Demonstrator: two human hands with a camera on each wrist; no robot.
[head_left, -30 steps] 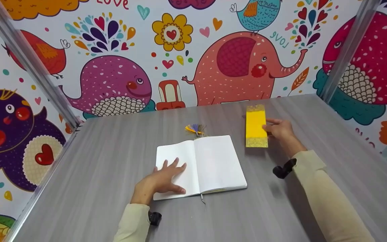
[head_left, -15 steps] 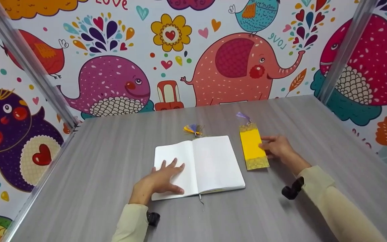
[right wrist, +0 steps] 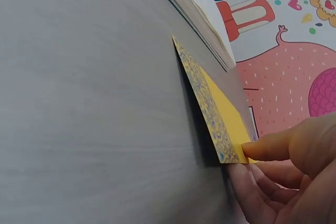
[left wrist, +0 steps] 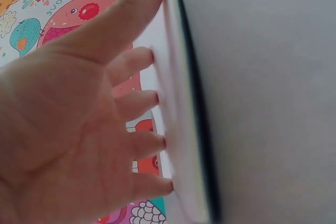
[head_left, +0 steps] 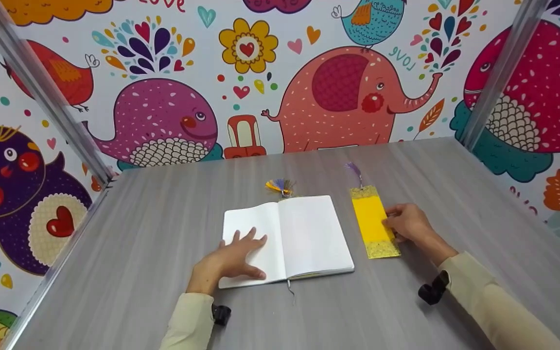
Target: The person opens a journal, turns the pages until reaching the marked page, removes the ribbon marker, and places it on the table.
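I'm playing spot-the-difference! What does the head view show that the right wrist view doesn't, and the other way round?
Only the head view: the left grip and the colourful tassels beyond the notebook.
Only the right wrist view: fingers underneath the yellow bookmark.
Both: the right grip holding that bookmark, the notebook and the table.

The bookmark (head_left: 370, 219) looks like smooth card, the notebook (head_left: 315, 237) matt paper.
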